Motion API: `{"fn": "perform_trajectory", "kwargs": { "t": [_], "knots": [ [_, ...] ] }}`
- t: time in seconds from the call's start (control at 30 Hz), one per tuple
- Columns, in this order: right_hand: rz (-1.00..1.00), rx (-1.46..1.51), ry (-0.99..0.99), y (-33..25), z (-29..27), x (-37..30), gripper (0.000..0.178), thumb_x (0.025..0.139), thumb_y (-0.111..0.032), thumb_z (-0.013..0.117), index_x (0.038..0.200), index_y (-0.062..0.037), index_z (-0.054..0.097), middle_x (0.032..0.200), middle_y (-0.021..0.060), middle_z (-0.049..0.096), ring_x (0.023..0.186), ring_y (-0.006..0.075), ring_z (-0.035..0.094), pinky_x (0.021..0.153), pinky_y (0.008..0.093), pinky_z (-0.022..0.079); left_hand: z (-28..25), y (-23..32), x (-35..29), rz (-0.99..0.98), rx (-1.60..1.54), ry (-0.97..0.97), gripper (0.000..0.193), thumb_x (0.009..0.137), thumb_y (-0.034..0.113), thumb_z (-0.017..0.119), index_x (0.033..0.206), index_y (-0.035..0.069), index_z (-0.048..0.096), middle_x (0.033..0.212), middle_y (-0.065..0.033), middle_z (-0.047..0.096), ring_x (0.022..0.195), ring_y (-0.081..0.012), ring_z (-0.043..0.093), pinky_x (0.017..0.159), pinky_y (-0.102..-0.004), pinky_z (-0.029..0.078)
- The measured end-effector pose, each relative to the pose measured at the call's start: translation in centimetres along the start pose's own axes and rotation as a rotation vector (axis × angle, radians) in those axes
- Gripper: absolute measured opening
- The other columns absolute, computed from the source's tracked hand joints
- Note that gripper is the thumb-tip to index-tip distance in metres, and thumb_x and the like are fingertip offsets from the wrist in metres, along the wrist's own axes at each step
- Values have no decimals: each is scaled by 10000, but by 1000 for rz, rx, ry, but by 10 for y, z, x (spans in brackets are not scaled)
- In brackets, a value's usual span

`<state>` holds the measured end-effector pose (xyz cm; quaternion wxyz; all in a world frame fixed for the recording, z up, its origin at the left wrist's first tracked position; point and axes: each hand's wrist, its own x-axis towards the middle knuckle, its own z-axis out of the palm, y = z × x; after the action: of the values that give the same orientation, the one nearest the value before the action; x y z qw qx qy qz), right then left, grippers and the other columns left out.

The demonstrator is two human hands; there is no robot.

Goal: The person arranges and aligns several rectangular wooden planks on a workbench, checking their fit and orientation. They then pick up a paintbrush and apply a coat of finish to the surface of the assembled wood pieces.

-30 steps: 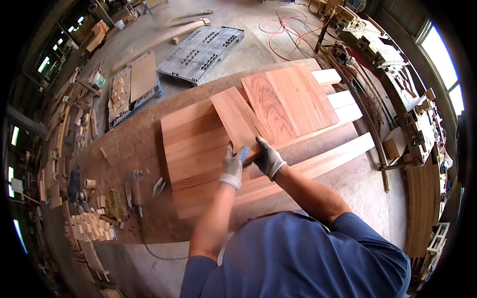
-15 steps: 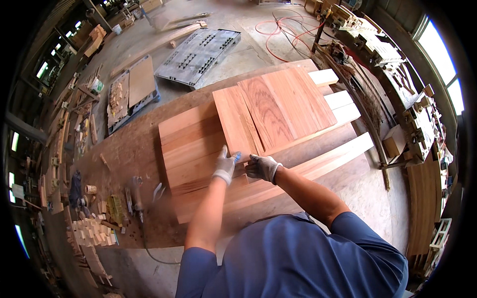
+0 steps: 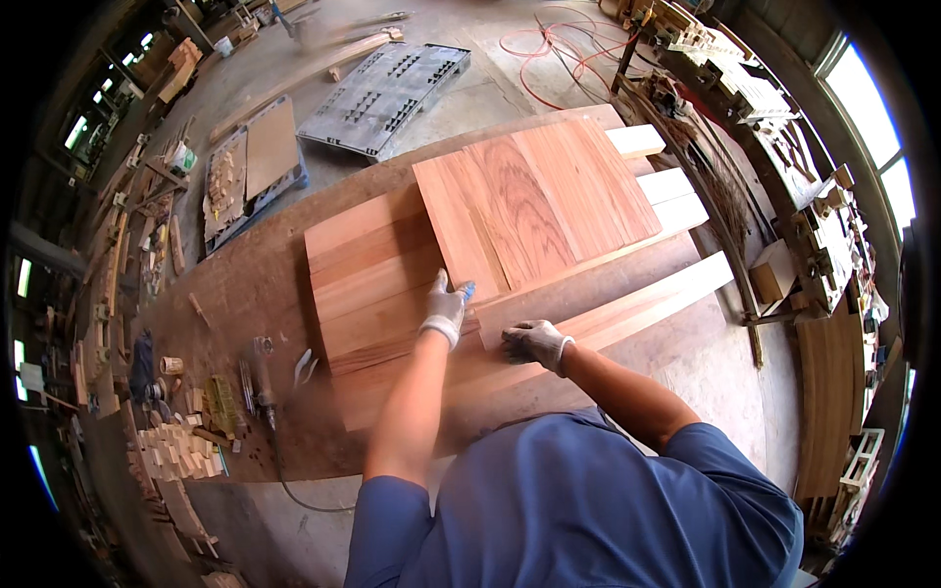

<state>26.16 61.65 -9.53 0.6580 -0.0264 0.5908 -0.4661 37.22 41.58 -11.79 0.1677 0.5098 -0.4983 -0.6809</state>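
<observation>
A wooden panel of reddish-brown boards (image 3: 549, 206) lies askew on other wood, its boards close together. My left hand (image 3: 446, 309), in a pale glove with blue at the thumb, is closed on the panel's near left corner. My right hand (image 3: 536, 343), also gloved, is apart from the panel, just above a long board (image 3: 637, 309) near me. Its fingers are curled, and what they hold, if anything, is hidden. Under and left of the panel lie more wide boards (image 3: 372, 260). Pale board ends (image 3: 676, 201) stick out on its right.
Everything rests on a large brown worktable (image 3: 245, 294). At its left are a power tool (image 3: 263, 377) with a cord, small wood blocks (image 3: 176, 449) and a cup (image 3: 172, 366). A grey pallet (image 3: 387, 98) and a red hose (image 3: 534, 69) lie on the floor beyond.
The gap between the panel's boards has closed. My right hand has left the panel's near edge and moved right and toward me. My left hand stays at the corner.
</observation>
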Motion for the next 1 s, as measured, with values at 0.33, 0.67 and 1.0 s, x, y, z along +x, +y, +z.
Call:
{"fn": "perform_trajectory", "kwargs": {
  "t": [0.33,0.67,1.0],
  "knots": [
    [-106,-28,131,18,-38,-8,180,1052,-201,685,1078,-22,687,895,98,739,747,212,731,655,337,607,2,-20,35,124,109,39,896,961,71,781,1693,91,264,1599,-134,514,1228,-233,664,804,-370,628],
    [-136,-108,247,13,-30,-11,250,1011,-200,712,1097,33,738,946,129,754,748,231,727,650,362,631,0,-6,28,81,36,-29,897,989,87,757,1708,124,223,1530,-128,565,1154,-222,695,680,-347,650],
    [-154,-181,239,0,-27,-20,215,1023,-206,695,1026,2,747,874,82,750,702,186,707,627,338,598,8,22,-15,-9,47,-23,899,987,100,752,1705,85,212,1520,-137,582,1211,-251,687,790,-460,661]
  ]
}}
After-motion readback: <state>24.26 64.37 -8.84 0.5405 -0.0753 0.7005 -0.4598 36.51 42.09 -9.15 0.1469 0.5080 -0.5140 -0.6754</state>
